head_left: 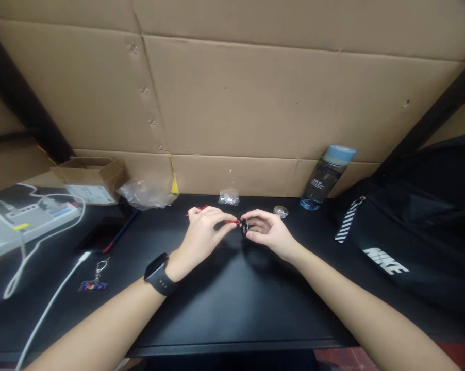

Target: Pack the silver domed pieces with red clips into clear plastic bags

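Observation:
My left hand, with a black watch on its wrist, pinches a thin red cord between thumb and forefinger. Part of the cord shows behind the knuckles. Facing it, my right hand grips a small dark disc with a shiny rim by its edge. The cord's tip meets or nearly meets the disc; whether it passes through, I cannot tell. Both hands are just above the black tabletop. Beyond the right hand lies a small round clear-and-silver item.
Behind the hands lies a small clear packet. A water bottle and a black bag stand right. Left are a keychain, white cable, phone, power strip, plastic bag and cardboard box.

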A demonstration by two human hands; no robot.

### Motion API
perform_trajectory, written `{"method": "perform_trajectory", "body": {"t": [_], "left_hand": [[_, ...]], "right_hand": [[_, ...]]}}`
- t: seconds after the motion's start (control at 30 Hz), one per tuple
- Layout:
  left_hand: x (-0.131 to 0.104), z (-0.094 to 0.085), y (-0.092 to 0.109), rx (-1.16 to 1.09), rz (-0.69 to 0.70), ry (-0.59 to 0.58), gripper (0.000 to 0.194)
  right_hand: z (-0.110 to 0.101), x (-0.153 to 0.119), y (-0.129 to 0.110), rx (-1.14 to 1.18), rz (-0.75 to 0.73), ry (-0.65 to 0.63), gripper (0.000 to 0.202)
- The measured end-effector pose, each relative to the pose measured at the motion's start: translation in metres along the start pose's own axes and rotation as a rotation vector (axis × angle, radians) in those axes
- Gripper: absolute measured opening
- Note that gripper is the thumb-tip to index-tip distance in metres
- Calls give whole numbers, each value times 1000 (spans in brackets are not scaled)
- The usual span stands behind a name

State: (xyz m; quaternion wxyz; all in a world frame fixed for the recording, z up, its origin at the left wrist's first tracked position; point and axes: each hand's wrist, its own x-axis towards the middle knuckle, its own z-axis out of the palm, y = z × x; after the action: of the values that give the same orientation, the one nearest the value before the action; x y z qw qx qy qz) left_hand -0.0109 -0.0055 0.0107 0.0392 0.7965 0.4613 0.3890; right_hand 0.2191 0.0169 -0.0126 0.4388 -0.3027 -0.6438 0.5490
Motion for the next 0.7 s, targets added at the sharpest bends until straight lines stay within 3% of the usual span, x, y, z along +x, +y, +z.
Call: {"method": "perform_trajectory", "body": {"t": [0.57, 0.7], "left_hand": [[-4, 6, 1, -13, 105, 50, 9], [-4, 6, 2, -53, 115, 17, 12]], "right_hand": [[2, 0, -4, 60, 5, 22, 45], [1, -1, -3, 94, -12, 16, 44]]}}
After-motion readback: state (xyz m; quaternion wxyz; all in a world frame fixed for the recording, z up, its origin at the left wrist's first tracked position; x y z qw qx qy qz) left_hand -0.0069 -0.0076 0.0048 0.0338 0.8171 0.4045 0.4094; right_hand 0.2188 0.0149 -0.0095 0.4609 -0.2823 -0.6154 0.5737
